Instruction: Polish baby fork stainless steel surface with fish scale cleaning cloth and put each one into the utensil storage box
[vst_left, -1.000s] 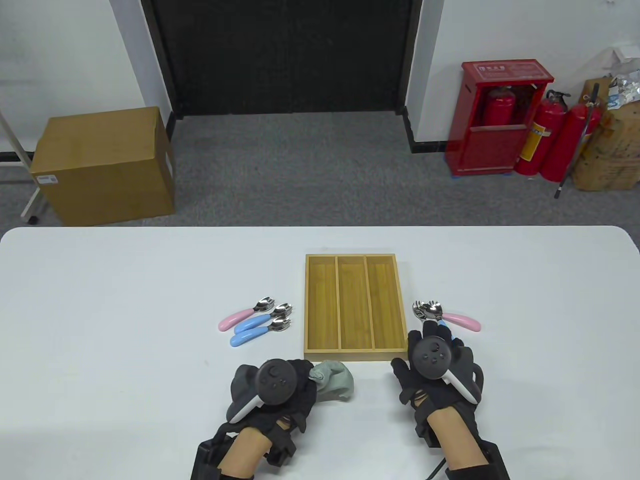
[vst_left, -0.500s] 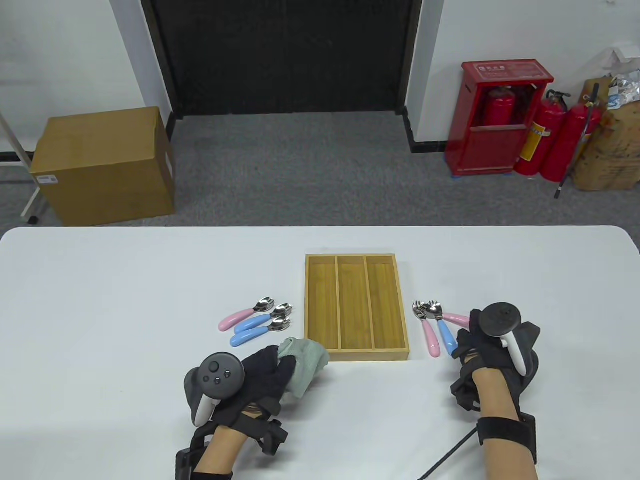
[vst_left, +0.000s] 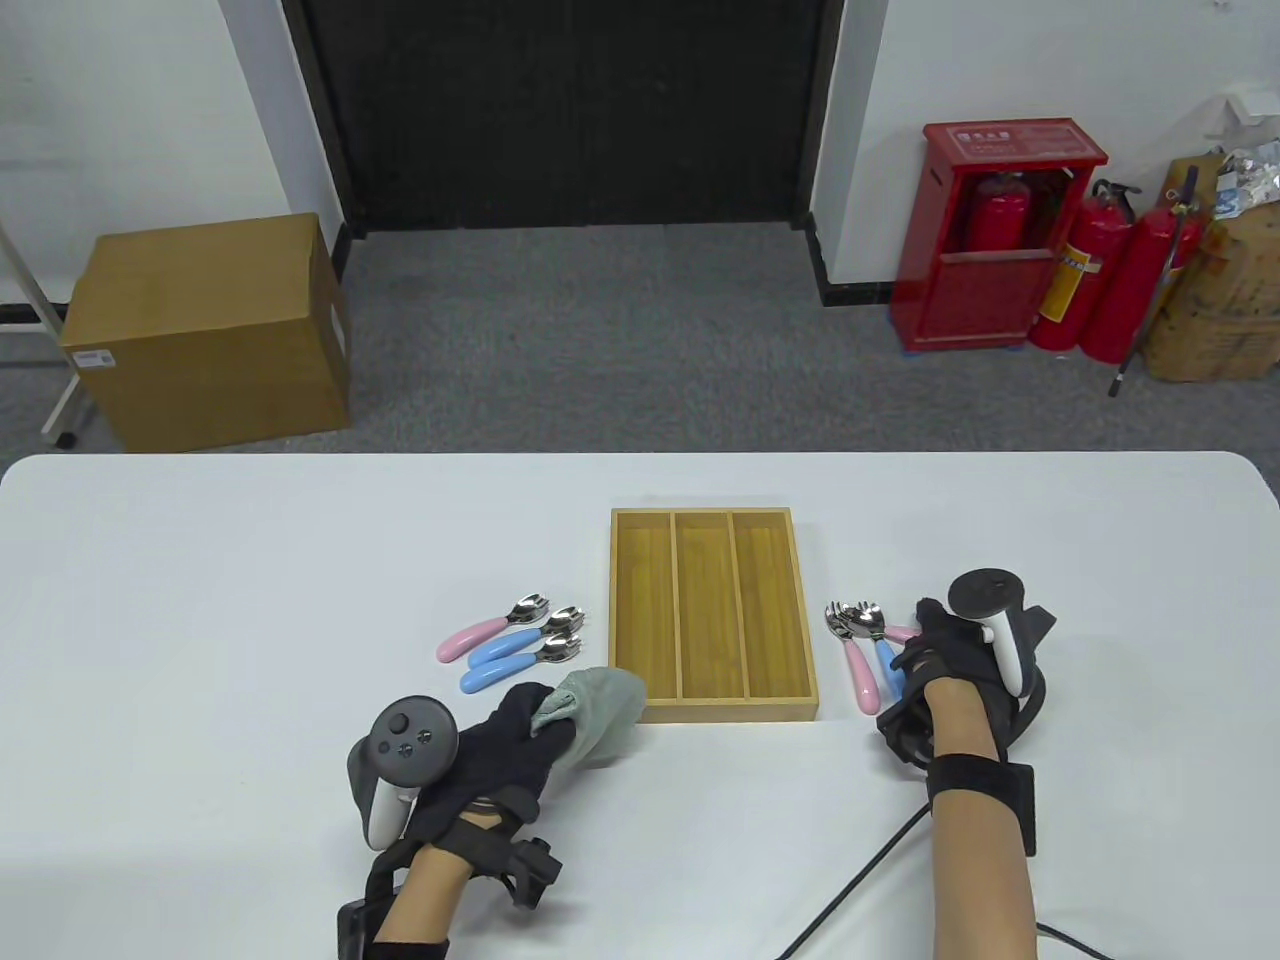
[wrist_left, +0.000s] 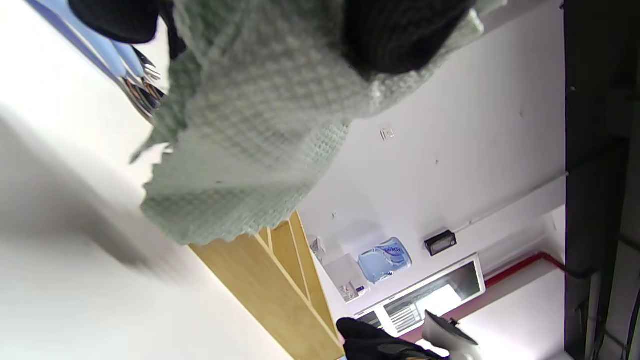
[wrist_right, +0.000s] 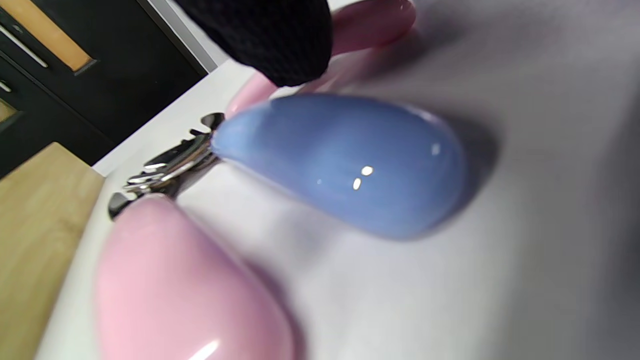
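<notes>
My left hand (vst_left: 540, 715) grips a bunched pale green cloth (vst_left: 600, 708) just off the front left corner of the wooden storage box (vst_left: 712, 710). The cloth (wrist_left: 250, 150) hangs from my fingers above the table. Three forks with pink (vst_left: 470, 637) and blue (vst_left: 500, 650) handles lie left of the box. My right hand (vst_left: 915, 655) stands on its side over the right group: a pink fork (vst_left: 863, 682), a blue fork (vst_left: 886, 660) and a partly hidden pink one (vst_left: 903, 633). A fingertip (wrist_right: 280, 35) hovers just over the blue handle (wrist_right: 350, 165), which lies on the table.
The box has three compartments with nothing in them. The white table (vst_left: 250, 560) stretches wide on both sides. A cable (vst_left: 850, 900) trails from my right wrist toward the front edge. Beyond the table are a cardboard carton (vst_left: 210, 330) and red fire extinguishers (vst_left: 1090, 270).
My left hand moved left with the cloth and lifted it beside the box corner. My right hand swung right, turned on its side, then moved up onto the right forks' handles.
</notes>
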